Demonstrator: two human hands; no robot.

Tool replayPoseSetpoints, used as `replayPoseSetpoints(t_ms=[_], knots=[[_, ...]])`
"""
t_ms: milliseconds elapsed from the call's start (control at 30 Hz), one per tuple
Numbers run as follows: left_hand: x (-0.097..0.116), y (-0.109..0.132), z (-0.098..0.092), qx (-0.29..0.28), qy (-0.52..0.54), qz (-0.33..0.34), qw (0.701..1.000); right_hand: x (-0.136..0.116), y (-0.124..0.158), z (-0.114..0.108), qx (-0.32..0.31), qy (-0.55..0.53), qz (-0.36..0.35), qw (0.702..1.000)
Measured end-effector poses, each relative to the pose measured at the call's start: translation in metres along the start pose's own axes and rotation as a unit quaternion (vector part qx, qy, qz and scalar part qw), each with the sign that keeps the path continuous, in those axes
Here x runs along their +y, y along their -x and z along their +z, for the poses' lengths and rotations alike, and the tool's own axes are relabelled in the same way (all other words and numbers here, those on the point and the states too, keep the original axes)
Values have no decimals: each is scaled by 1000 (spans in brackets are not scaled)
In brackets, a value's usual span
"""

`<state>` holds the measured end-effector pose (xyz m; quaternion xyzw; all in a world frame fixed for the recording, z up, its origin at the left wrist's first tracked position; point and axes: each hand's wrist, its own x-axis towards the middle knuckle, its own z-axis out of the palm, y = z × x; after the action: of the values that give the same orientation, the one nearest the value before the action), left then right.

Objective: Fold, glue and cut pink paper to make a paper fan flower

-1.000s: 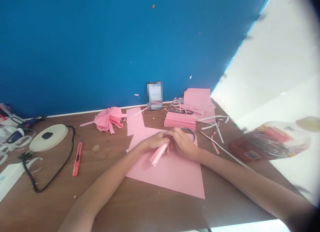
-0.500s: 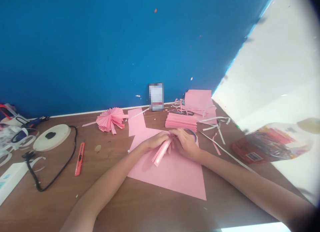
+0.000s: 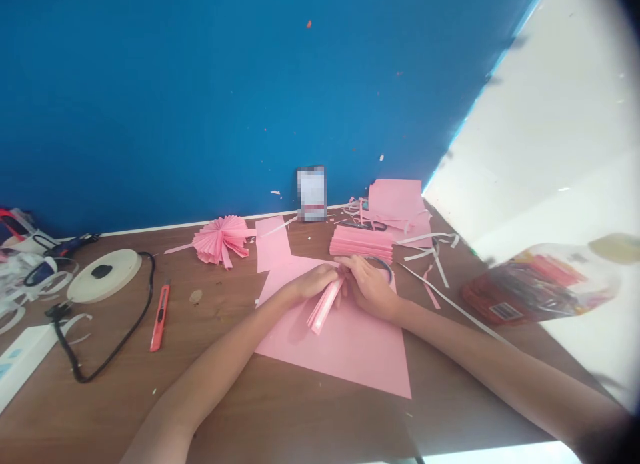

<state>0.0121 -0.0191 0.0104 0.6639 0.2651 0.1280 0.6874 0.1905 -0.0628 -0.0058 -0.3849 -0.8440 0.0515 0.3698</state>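
Between my hands is a strip of pink pleated paper point(image 3: 325, 309), folded narrow, with a pale stripe along its upper face. My left hand point(image 3: 316, 282) closes on its upper left side. From the right, my right hand point(image 3: 369, 284) grips the same folded paper near its far end, and my fingertips hide that end. Beneath both hands lies a large flat pink sheet point(image 3: 345, 357). Just behind them sits another stack of pleated pink paper point(image 3: 361, 243). Part of a dark curved handle shows beside my right hand.
A pink paper rosette point(image 3: 221, 241) and a smaller pink sheet point(image 3: 273, 243) lie at the back. To the left are a red box cutter point(image 3: 159, 317), a round cream disc point(image 3: 104, 275) and a black cable point(image 3: 113, 354). Paper strips point(image 3: 440, 264) and a plastic bag point(image 3: 530, 284) lie right; a phone point(image 3: 312, 194) leans on the wall.
Both hands keep their hold on the pleated paper, whose near end has shifted very slightly to the right. The view has moved a little; nothing else has visibly changed.
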Motion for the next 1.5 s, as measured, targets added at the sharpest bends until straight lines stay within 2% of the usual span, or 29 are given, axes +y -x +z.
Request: replayPoseSetpoints(t_ms=[200,367,600,833,1267,1500], knots=[[4,0,4,30,26,-9,999,3,2,1,56,-10,42,998],[9,1,9,52,11,5,999,5,3,3,69,-11,75,995],[5,1,15,87,-17,-8,996,4,2,2,46,-17,78,996],[6,1,20,132,-87,-31,987,6,4,4,38,-2,77,996],[4,0,22,154,-129,-26,979,8,6,7,42,27,75,996],[2,1,22,141,-123,-19,982,7,6,6,24,46,71,996]])
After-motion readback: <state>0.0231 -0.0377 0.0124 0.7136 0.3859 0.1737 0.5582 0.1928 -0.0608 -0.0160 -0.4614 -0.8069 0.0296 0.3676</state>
